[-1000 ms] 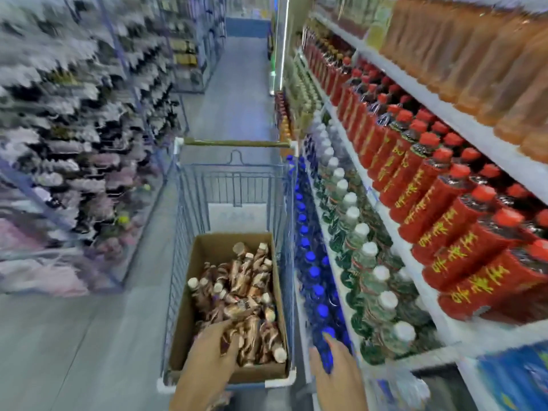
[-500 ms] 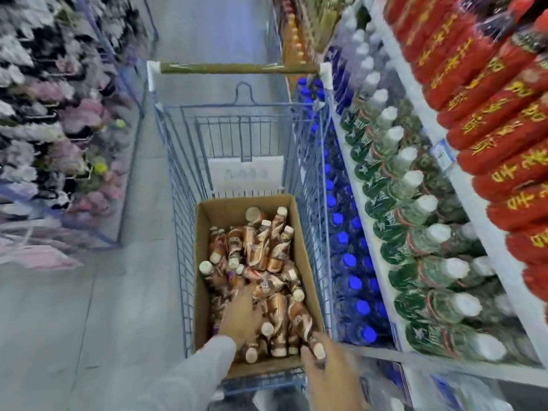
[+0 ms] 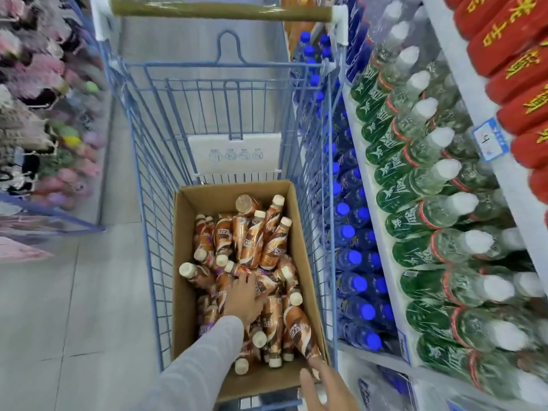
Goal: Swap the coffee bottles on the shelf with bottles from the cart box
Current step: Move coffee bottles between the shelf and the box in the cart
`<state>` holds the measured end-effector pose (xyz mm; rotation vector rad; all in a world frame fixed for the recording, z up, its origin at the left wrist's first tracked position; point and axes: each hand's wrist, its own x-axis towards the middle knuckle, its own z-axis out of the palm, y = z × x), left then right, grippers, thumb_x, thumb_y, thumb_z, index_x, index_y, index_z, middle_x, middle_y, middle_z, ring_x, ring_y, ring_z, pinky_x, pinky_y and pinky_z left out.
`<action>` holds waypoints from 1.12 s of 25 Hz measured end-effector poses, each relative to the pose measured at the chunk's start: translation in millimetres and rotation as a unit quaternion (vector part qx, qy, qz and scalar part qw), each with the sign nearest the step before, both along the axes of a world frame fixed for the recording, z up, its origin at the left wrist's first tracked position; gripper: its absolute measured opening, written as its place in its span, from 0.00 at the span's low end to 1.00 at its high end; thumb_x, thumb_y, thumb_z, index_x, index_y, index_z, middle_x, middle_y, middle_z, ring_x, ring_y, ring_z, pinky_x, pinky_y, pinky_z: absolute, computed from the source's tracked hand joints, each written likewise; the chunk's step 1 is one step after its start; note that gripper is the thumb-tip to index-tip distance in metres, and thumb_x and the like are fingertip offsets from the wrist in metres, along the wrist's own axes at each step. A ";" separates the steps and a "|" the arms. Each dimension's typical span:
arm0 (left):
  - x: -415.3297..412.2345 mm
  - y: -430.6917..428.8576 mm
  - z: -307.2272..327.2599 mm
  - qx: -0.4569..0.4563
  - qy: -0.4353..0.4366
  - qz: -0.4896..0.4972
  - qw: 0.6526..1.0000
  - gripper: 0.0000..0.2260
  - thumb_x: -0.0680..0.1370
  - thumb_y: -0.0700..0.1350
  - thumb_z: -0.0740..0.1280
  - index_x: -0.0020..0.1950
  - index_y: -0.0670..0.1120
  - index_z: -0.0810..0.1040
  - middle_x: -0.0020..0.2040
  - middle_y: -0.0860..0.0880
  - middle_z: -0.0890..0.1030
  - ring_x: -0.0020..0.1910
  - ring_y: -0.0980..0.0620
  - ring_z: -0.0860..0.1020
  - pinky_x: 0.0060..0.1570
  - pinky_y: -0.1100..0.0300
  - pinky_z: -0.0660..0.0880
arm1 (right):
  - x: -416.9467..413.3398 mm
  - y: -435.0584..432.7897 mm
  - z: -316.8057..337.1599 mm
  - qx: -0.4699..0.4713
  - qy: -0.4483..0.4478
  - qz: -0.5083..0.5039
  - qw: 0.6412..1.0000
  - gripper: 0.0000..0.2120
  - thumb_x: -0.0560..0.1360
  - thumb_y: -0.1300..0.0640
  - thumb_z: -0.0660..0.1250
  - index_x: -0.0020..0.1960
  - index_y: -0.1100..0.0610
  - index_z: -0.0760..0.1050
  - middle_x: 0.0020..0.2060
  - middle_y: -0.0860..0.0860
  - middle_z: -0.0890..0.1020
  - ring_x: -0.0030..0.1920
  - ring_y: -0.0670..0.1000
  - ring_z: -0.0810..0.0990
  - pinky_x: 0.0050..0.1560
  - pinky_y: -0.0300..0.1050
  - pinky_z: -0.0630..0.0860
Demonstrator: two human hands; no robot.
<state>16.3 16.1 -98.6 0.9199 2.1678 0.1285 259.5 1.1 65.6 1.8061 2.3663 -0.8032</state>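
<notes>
1. Cardboard first: from the head view, an open brown box (image 3: 185, 256) sits in the near end of a blue wire cart (image 3: 148, 185). The cart's olive-coloured handle (image 3: 219, 8) is at the far end, and a white placard (image 3: 234, 154) hangs on the inner grid.
2. The coffee bottles (image 3: 252, 241) fill the box in a loose heap. They have brown swirled labels and cream caps, and they lie every which way, some crossed over others.
3. The left hand (image 3: 243, 298), at the end of a grey sleeve (image 3: 201, 363), lies palm down on the middle of the heap and touches the bottles. One finger points forward and the rest dip out of sight among the labels, so I cannot tell whether it has closed on a bottle.
4. The right hand (image 3: 323, 387) is at the box's near right corner. Its fingers are loosely spread and reach forward, the tips just at the base of one coffee bottle (image 3: 298, 330) that leans along the right wall. They are relaxed, not wrapped round anything.
5. Right beside the cart runs the shelf (image 3: 382, 232):
   - blue-capped bottles (image 3: 350, 256) low down
   - green-labelled clear bottles (image 3: 430, 185) with white caps above them
   - red bottles (image 3: 522, 93) with yellow lettering at the top, behind a blue-and-white price tag (image 3: 489, 139)
6. Across the grey floor (image 3: 74, 307) on the other side are blurred racks of pink and dark goods (image 3: 35, 84).
</notes>
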 end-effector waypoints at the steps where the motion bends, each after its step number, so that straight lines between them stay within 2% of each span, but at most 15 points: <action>1: -2.3 -5.5 16.0 0.030 -0.044 0.064 0.997 0.29 0.78 0.62 0.65 0.73 0.48 0.68 0.72 0.47 0.70 0.69 0.44 0.70 0.71 0.49 0.66 | -6.7 7.3 5.8 -0.133 0.076 0.014 0.988 0.11 0.76 0.44 0.69 0.56 0.32 0.74 0.53 0.41 0.83 0.49 0.42 0.82 0.49 0.17 0.65; 2: -5.0 -12.4 36.6 0.060 -0.097 0.139 0.984 0.31 0.76 0.62 0.69 0.74 0.47 0.69 0.71 0.49 0.71 0.70 0.46 0.70 0.70 0.52 0.67 | -30.4 22.2 16.1 -0.188 0.061 -0.051 0.979 0.10 0.78 0.43 0.67 0.59 0.37 0.75 0.58 0.43 0.81 0.54 0.43 0.80 0.50 0.22 0.68; 3: -7.4 -21.1 60.2 0.083 -0.152 0.209 0.962 0.33 0.74 0.61 0.71 0.74 0.48 0.69 0.69 0.52 0.72 0.70 0.48 0.70 0.68 0.55 0.68 | -46.2 35.5 7.0 -0.187 0.057 -0.069 0.978 0.14 0.78 0.42 0.65 0.63 0.41 0.75 0.61 0.44 0.80 0.57 0.44 0.78 0.54 0.27 0.71; 5: -12.7 -44.3 110.2 0.122 -0.236 0.319 0.910 0.29 0.71 0.61 0.76 0.69 0.54 0.75 0.64 0.58 0.76 0.65 0.54 0.75 0.64 0.58 0.71 | -81.6 60.9 -4.5 -0.221 0.065 -0.047 0.972 0.19 0.79 0.42 0.64 0.69 0.43 0.70 0.65 0.43 0.77 0.63 0.46 0.76 0.64 0.42 0.73; 6: -15.0 -56.6 130.5 0.135 -0.257 0.363 0.886 0.24 0.69 0.60 0.77 0.63 0.57 0.78 0.60 0.59 0.81 0.60 0.57 0.79 0.59 0.59 0.74 | -106.9 72.2 -11.5 -0.241 0.087 -0.042 0.966 0.22 0.80 0.44 0.64 0.72 0.45 0.67 0.66 0.42 0.76 0.65 0.46 0.76 0.66 0.45 0.72; 7: -18.9 -66.8 147.4 0.138 -0.263 0.402 0.866 0.20 0.68 0.59 0.79 0.57 0.59 0.79 0.54 0.58 0.84 0.54 0.58 0.81 0.55 0.60 0.77 | -133.4 83.2 -25.4 -0.248 0.125 -0.049 0.959 0.23 0.80 0.47 0.65 0.73 0.46 0.65 0.66 0.42 0.76 0.66 0.47 0.75 0.66 0.46 0.72; 9: -25.8 -84.4 168.9 0.147 -0.260 0.464 0.834 0.18 0.67 0.53 0.81 0.54 0.57 0.81 0.46 0.55 0.87 0.49 0.55 0.83 0.53 0.55 0.80 | -185.4 105.0 -60.7 -0.238 0.129 -0.065 0.960 0.23 0.79 0.51 0.66 0.72 0.50 0.66 0.67 0.47 0.75 0.67 0.51 0.74 0.66 0.48 0.71; 11: -34.4 -97.7 182.7 0.156 -0.270 0.507 0.804 0.20 0.67 0.48 0.82 0.56 0.53 0.82 0.46 0.53 0.87 0.50 0.50 0.84 0.54 0.50 0.81 | -228.9 125.7 -94.4 -0.226 0.071 -0.067 0.969 0.21 0.79 0.53 0.64 0.70 0.57 0.67 0.69 0.54 0.74 0.68 0.57 0.73 0.65 0.51 0.69; 13: -40.8 -106.2 186.0 0.155 -0.276 0.538 0.782 0.24 0.66 0.47 0.82 0.60 0.51 0.81 0.51 0.49 0.86 0.53 0.46 0.83 0.54 0.46 0.81 | -258.0 135.4 -123.7 -0.250 0.038 -0.085 0.964 0.23 0.79 0.53 0.65 0.71 0.60 0.65 0.70 0.58 0.71 0.69 0.61 0.71 0.68 0.52 0.67; 15: -44.3 -112.5 185.2 0.150 -0.277 0.549 0.774 0.26 0.64 0.51 0.80 0.61 0.50 0.81 0.53 0.48 0.86 0.54 0.44 0.83 0.55 0.43 0.81 | -272.6 131.6 -148.6 -0.256 0.019 -0.106 0.961 0.28 0.77 0.51 0.68 0.71 0.60 0.63 0.72 0.60 0.67 0.70 0.63 0.69 0.71 0.55 0.66; 17: -46.4 -114.7 182.8 0.152 -0.282 0.545 0.774 0.28 0.61 0.55 0.78 0.60 0.52 0.82 0.50 0.50 0.87 0.53 0.45 0.83 0.55 0.42 0.81 | -275.7 125.2 -164.8 -0.231 0.012 -0.119 0.966 0.30 0.76 0.53 0.70 0.72 0.61 0.63 0.72 0.60 0.64 0.69 0.63 0.69 0.70 0.53 0.66; 20: -46.9 -113.6 180.4 0.156 -0.287 0.550 0.769 0.24 0.64 0.53 0.78 0.60 0.53 0.81 0.49 0.51 0.87 0.52 0.47 0.84 0.52 0.48 0.82 | -275.6 118.8 -175.1 -0.211 0.010 -0.132 0.968 0.33 0.75 0.54 0.71 0.74 0.64 0.62 0.72 0.60 0.61 0.69 0.63 0.68 0.69 0.51 0.66; 24: -45.2 -112.0 178.7 0.152 -0.276 0.552 0.772 0.15 0.72 0.47 0.76 0.56 0.58 0.78 0.51 0.53 0.84 0.52 0.51 0.81 0.43 0.55 0.80 | -280.4 111.8 -181.5 -0.225 0.061 -0.161 0.959 0.36 0.72 0.56 0.75 0.72 0.65 0.58 0.70 0.61 0.66 0.67 0.63 0.71 0.66 0.52 0.70; 26: -44.0 -110.6 180.9 0.156 -0.276 0.547 0.775 0.13 0.73 0.47 0.75 0.54 0.59 0.78 0.51 0.53 0.83 0.52 0.50 0.80 0.45 0.53 0.81 | -277.5 110.6 -178.9 -0.263 0.106 -0.189 0.940 0.37 0.73 0.59 0.74 0.73 0.65 0.56 0.69 0.61 0.71 0.68 0.62 0.72 0.67 0.52 0.69; 28: -43.1 -108.8 185.6 0.169 -0.286 0.535 0.777 0.12 0.73 0.49 0.75 0.54 0.58 0.79 0.51 0.52 0.84 0.51 0.50 0.82 0.47 0.52 0.82 | -265.1 115.9 -160.5 -0.304 0.149 -0.200 0.920 0.40 0.74 0.58 0.74 0.76 0.64 0.54 0.70 0.59 0.71 0.70 0.60 0.71 0.69 0.50 0.67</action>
